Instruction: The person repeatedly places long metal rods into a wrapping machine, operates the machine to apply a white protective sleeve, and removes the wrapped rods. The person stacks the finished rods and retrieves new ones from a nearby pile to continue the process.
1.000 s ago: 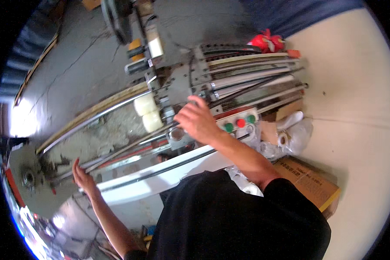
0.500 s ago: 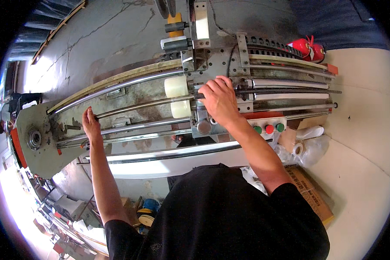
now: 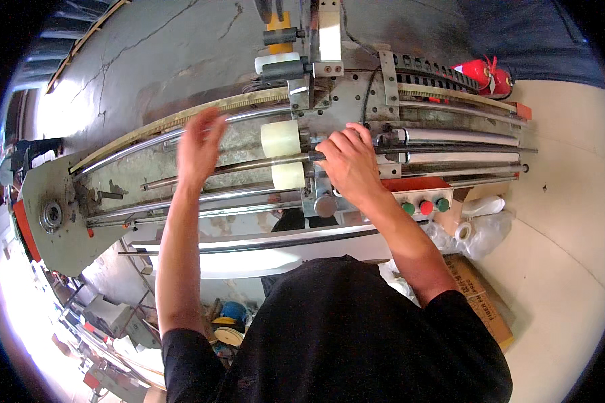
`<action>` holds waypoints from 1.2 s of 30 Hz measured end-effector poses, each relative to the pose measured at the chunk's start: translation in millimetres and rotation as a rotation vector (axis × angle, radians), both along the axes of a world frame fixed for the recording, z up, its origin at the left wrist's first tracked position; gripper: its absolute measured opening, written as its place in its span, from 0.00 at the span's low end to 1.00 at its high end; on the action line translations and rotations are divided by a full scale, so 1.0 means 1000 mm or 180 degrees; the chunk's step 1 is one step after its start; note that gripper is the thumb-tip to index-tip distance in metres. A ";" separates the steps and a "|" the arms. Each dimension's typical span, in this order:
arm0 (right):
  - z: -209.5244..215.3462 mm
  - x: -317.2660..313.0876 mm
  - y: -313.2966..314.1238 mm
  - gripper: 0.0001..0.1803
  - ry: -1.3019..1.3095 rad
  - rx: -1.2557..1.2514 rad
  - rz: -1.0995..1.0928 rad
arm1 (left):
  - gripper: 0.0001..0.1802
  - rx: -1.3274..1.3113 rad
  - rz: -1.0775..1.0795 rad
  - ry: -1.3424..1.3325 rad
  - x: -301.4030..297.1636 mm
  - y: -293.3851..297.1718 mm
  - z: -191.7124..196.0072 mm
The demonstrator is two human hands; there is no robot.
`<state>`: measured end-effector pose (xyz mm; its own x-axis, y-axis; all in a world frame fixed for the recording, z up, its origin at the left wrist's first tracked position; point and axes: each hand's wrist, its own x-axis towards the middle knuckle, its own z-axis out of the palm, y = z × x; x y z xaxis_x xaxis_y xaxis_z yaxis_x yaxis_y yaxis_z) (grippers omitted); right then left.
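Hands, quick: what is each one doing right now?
Left hand: open, blurred, over the upper rails, holding nothing.
Right hand: fingers curled over the dark shaft beside the cream rollers.

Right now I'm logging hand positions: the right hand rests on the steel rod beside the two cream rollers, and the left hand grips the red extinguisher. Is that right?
Not quite. The head view shows the left hand raised, blurred, over the long rails left of the cream rollers, far from the red extinguisher. The right hand does rest on the steel rod beside the rollers.
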<state>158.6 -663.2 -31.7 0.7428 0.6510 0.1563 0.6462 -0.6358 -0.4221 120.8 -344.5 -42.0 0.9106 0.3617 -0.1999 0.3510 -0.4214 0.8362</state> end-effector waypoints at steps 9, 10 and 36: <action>0.005 0.001 0.000 0.14 0.0097 0.0035 -0.0011 | 0.23 -0.1177 -0.1106 0.1613 0.077 -0.065 -0.025; 0.006 -0.001 0.000 0.14 0.0109 0.0050 -0.0038 | 0.18 -0.1371 -0.1045 0.1530 0.078 -0.059 -0.038; 0.019 -0.031 -0.017 0.18 0.0454 0.0242 0.0060 | 0.26 -0.1109 -0.1839 0.2829 -0.007 -0.038 0.012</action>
